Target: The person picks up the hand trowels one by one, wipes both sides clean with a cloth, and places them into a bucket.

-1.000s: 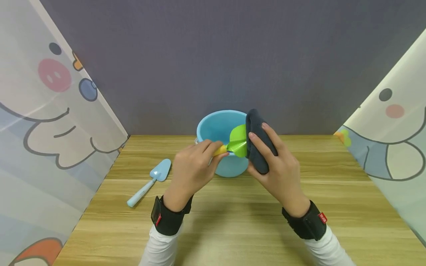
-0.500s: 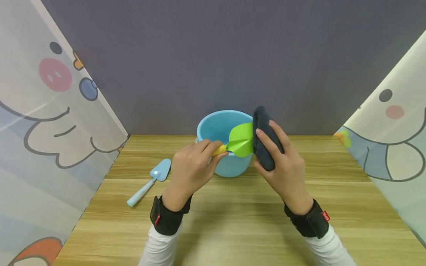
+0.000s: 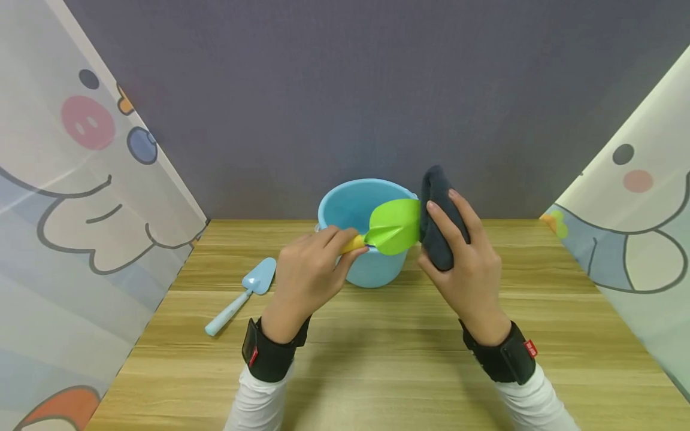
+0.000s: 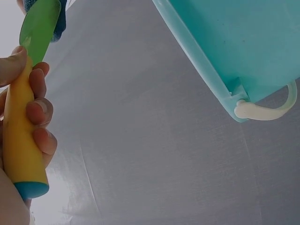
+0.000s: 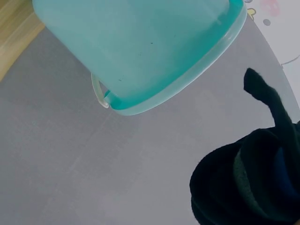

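My left hand (image 3: pixel 309 272) grips a toy shovel (image 3: pixel 396 224) by its yellow handle, fingers wrapped round it. The handle's teal end shows in the left wrist view, where the green blade (image 4: pixel 41 30) points up and away. In my right hand (image 3: pixel 474 272) is a folded dark cloth (image 3: pixel 443 239), pinched between thumb and fingers at the blade's right end. Behind the shovel stands a light blue bucket (image 3: pixel 377 272), its rim partly covered by the blade. The bundled cloth (image 5: pixel 225 183) fills the lower right of the right wrist view, hiding the fingers.
A small blue trowel (image 3: pixel 226 314) lies on the wooden table (image 3: pixel 372 371), left of my left hand. A dark grey panel (image 3: pixel 345 90) rises behind the bucket. Cartoon-printed panels (image 3: pixel 54 239) flank the table on both sides.
My right hand has slid the cloth rightward along the green blade, uncovering more of it. The left hand and the shovel have hardly moved.
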Demonstrator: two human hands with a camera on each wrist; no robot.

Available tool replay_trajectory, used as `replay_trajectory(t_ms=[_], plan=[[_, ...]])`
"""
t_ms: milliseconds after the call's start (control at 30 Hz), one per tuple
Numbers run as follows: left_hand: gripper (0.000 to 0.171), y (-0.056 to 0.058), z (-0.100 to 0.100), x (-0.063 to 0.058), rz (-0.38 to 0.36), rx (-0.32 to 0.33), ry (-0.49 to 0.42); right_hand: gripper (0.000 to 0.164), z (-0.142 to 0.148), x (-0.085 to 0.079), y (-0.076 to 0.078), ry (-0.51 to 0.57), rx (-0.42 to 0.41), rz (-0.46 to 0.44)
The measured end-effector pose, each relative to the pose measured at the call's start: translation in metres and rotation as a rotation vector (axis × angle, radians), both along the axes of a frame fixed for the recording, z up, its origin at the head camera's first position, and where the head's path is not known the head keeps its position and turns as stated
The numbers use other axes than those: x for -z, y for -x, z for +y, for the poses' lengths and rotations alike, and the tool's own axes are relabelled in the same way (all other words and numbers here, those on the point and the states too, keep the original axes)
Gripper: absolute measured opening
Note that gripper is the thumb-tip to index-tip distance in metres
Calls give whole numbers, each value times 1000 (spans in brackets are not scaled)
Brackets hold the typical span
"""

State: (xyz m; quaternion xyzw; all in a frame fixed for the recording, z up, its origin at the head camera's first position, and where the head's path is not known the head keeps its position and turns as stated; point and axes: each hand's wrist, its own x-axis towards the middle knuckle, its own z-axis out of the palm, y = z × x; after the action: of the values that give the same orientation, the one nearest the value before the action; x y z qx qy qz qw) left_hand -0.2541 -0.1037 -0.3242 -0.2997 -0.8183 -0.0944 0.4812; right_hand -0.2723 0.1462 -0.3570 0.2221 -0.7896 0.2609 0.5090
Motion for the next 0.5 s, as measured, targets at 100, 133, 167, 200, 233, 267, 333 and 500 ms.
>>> replay_trajectory(t_ms=[100,133,167,200,233,267,333,500], plan=[[24,0,0,0,-1,0,0,60,1,0,0,1,10,-7],[24,0,0,0,-3,2,-2,60,1,0,0,2,13,-8],[24,0,0,0,-7,3,-5,60,1,0,0,2,15,-9],[24,0,-1,0,-13,6,-9,60,1,-1,0,3,18,-10],[24,0,-1,0,-21,8,-15,60,1,-1,0,3,21,-11],[24,0,-1,0,-29,11,-20,60,1,-1,0,5,24,-12],[25,1,-1,0,-43,18,-31,60,2,-1,0,7,28,-11],[27,2,-1,0,-64,29,-30,61,2,-2,1,10,41,-14]])
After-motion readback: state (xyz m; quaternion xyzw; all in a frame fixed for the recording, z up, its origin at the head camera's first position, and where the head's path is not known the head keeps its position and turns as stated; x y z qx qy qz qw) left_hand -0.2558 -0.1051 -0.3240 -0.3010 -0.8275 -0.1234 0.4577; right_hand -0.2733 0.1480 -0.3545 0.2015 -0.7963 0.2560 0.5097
